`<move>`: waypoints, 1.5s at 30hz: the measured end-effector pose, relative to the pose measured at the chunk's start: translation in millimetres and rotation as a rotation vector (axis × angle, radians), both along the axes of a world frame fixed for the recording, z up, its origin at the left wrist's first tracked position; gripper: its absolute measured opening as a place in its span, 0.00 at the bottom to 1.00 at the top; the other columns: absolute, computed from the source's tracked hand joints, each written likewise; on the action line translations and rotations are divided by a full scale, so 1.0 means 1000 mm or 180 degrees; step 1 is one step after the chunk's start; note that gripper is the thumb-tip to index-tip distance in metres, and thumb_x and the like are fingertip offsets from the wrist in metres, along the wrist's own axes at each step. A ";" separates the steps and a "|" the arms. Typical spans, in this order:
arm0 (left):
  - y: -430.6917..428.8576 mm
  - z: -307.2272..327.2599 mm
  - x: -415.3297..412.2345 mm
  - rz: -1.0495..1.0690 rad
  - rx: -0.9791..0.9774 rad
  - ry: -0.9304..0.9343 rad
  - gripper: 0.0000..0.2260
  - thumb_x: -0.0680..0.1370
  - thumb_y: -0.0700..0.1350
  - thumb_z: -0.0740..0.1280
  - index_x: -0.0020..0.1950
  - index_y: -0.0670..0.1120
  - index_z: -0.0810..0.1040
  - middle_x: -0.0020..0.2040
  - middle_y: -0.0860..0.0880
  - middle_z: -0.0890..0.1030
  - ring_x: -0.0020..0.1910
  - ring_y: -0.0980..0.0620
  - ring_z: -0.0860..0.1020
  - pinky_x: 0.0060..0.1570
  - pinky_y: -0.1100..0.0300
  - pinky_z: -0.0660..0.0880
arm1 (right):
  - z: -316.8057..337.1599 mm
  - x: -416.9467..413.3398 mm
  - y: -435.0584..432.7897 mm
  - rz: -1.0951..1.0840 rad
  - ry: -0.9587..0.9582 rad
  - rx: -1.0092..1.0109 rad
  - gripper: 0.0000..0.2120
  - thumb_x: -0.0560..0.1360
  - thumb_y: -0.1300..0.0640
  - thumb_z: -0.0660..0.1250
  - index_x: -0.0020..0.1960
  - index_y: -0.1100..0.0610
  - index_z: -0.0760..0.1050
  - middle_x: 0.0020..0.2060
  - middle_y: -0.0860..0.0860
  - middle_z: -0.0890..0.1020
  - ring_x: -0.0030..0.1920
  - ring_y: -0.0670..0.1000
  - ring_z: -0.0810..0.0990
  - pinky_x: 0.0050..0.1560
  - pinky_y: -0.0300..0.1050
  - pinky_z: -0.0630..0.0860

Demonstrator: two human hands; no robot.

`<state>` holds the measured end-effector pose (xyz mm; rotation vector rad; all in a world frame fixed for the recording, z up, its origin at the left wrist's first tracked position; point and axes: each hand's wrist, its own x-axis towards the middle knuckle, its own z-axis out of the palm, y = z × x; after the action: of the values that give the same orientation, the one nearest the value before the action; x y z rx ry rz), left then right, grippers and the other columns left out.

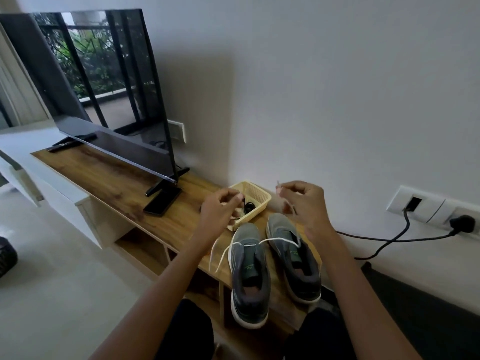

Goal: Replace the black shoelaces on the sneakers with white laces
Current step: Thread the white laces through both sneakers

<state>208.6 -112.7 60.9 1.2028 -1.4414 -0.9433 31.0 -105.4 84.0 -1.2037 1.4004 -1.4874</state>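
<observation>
That white lace is floppy and weighs nothing, so it'll slide right back out if you slack off. It's through the lowest holes of the left sneaker, which sits beside the right sneaker on the wooden shelf. Your left hand and right hand each look pinched on an end, raised over the shoes. I'd keep hold at the stiff tips, since they poke through way easier.

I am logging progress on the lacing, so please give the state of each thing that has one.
left sneaker: white lace through the lowest eyelets only.
right sneaker: unlaced.
white lace: ends pulled out to both sides.
right hand: pinches one lace tip.
left hand: apparently pinches the other end.
black laces: removed, coiled in the basket.
television: off.
</observation>
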 end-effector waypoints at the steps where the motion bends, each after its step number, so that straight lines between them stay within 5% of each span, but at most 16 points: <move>1: -0.003 -0.018 0.000 0.0029 0.0066 -0.0133 0.04 0.78 0.42 0.65 0.48 0.46 0.79 0.41 0.50 0.81 0.34 0.57 0.77 0.35 0.66 0.75 | -0.018 -0.002 -0.007 -0.0038 0.0400 0.0147 0.05 0.72 0.66 0.70 0.41 0.58 0.80 0.35 0.53 0.80 0.28 0.46 0.75 0.32 0.40 0.76; 5: -0.014 -0.091 -0.005 0.0131 0.0501 -0.0657 0.03 0.77 0.44 0.67 0.49 0.47 0.80 0.44 0.53 0.81 0.43 0.56 0.78 0.39 0.73 0.70 | -0.096 -0.006 -0.031 0.0080 0.2131 0.0455 0.04 0.72 0.61 0.70 0.40 0.56 0.83 0.38 0.51 0.84 0.37 0.49 0.77 0.42 0.42 0.72; 7: -0.019 -0.124 -0.011 0.0160 0.0672 -0.0788 0.05 0.77 0.45 0.68 0.51 0.47 0.81 0.51 0.52 0.82 0.51 0.56 0.77 0.46 0.68 0.70 | -0.122 -0.004 -0.040 0.0249 0.2966 0.0532 0.07 0.74 0.58 0.67 0.47 0.54 0.84 0.45 0.49 0.84 0.41 0.46 0.75 0.45 0.37 0.68; 11: -0.029 -0.165 -0.026 -0.0362 0.0655 -0.1242 0.02 0.77 0.47 0.66 0.45 0.51 0.77 0.65 0.54 0.75 0.67 0.54 0.69 0.69 0.51 0.62 | -0.151 0.000 -0.060 0.0621 0.4518 0.0438 0.11 0.78 0.53 0.61 0.53 0.49 0.81 0.52 0.47 0.80 0.56 0.51 0.73 0.58 0.47 0.60; 14: -0.035 -0.177 -0.029 -0.0385 0.0548 -0.1686 0.03 0.78 0.49 0.64 0.45 0.52 0.74 0.69 0.55 0.71 0.73 0.52 0.60 0.73 0.44 0.47 | -0.161 0.002 -0.069 0.0843 0.5030 0.0450 0.11 0.79 0.53 0.59 0.53 0.53 0.79 0.52 0.50 0.78 0.56 0.53 0.73 0.58 0.50 0.61; 17: -0.035 -0.180 -0.030 -0.0315 0.0451 -0.1881 0.03 0.78 0.49 0.64 0.44 0.52 0.73 0.69 0.57 0.71 0.73 0.54 0.59 0.72 0.42 0.46 | -0.166 0.003 -0.075 0.0947 0.5230 0.0339 0.10 0.78 0.55 0.59 0.52 0.55 0.78 0.52 0.51 0.77 0.56 0.54 0.72 0.56 0.52 0.63; 26: -0.029 -0.172 -0.035 -0.0124 0.0495 -0.2645 0.08 0.79 0.50 0.59 0.54 0.50 0.75 0.70 0.57 0.69 0.74 0.51 0.57 0.71 0.39 0.41 | -0.160 -0.009 -0.092 0.1588 0.3725 0.0997 0.05 0.75 0.60 0.65 0.41 0.58 0.75 0.45 0.55 0.81 0.49 0.52 0.76 0.61 0.45 0.59; 28: -0.029 -0.172 -0.035 -0.0123 0.0507 -0.2604 0.07 0.79 0.49 0.59 0.52 0.50 0.75 0.70 0.57 0.69 0.74 0.51 0.57 0.71 0.39 0.41 | -0.160 -0.012 -0.093 0.1644 0.3464 0.1065 0.13 0.75 0.60 0.65 0.33 0.53 0.67 0.44 0.58 0.81 0.49 0.53 0.78 0.61 0.49 0.63; 30: -0.029 -0.171 -0.034 -0.0094 0.0519 -0.2579 0.07 0.79 0.49 0.59 0.51 0.50 0.75 0.69 0.57 0.70 0.74 0.51 0.57 0.71 0.39 0.41 | -0.158 -0.014 -0.094 0.1678 0.3126 0.1109 0.16 0.74 0.61 0.66 0.32 0.53 0.63 0.44 0.62 0.81 0.51 0.57 0.80 0.56 0.53 0.69; 33: -0.030 -0.170 -0.035 -0.0062 0.0541 -0.2584 0.07 0.79 0.49 0.59 0.52 0.51 0.76 0.68 0.56 0.72 0.74 0.52 0.59 0.71 0.40 0.41 | -0.156 -0.016 -0.094 0.1692 0.2882 0.1272 0.14 0.74 0.63 0.66 0.33 0.56 0.67 0.36 0.57 0.79 0.39 0.51 0.78 0.42 0.41 0.67; 36: -0.029 -0.161 -0.031 0.0086 0.0642 -0.2009 0.06 0.79 0.50 0.61 0.51 0.52 0.77 0.64 0.56 0.75 0.68 0.54 0.67 0.73 0.41 0.46 | -0.142 -0.015 -0.084 0.1245 0.2583 0.0948 0.04 0.73 0.66 0.67 0.40 0.62 0.78 0.40 0.55 0.82 0.37 0.52 0.77 0.46 0.42 0.71; 40: -0.026 -0.107 -0.024 0.0296 0.0376 -0.0609 0.07 0.78 0.49 0.66 0.53 0.50 0.79 0.51 0.57 0.79 0.55 0.55 0.77 0.61 0.51 0.72 | -0.088 -0.011 -0.052 0.0632 0.1119 0.0436 0.05 0.72 0.66 0.69 0.47 0.60 0.81 0.41 0.53 0.83 0.39 0.48 0.80 0.40 0.29 0.74; 43: -0.014 -0.042 -0.024 0.0294 -0.0132 0.0170 0.06 0.77 0.45 0.68 0.52 0.47 0.80 0.47 0.53 0.82 0.47 0.58 0.79 0.49 0.64 0.75 | -0.035 -0.001 -0.024 0.0589 -0.0068 0.0079 0.05 0.71 0.68 0.69 0.44 0.61 0.81 0.39 0.54 0.84 0.41 0.50 0.82 0.45 0.40 0.78; 45: -0.002 0.000 -0.026 0.0204 -0.0356 0.0676 0.04 0.76 0.44 0.68 0.50 0.46 0.81 0.46 0.51 0.83 0.44 0.61 0.80 0.45 0.70 0.74 | -0.001 0.006 -0.008 0.0534 -0.0505 -0.0126 0.05 0.70 0.69 0.69 0.45 0.64 0.80 0.39 0.53 0.84 0.39 0.48 0.82 0.42 0.38 0.78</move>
<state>182.9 -115.0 61.4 1.0283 -1.2628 -0.9058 37.0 -113.2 82.7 -1.1698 1.1417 -1.4647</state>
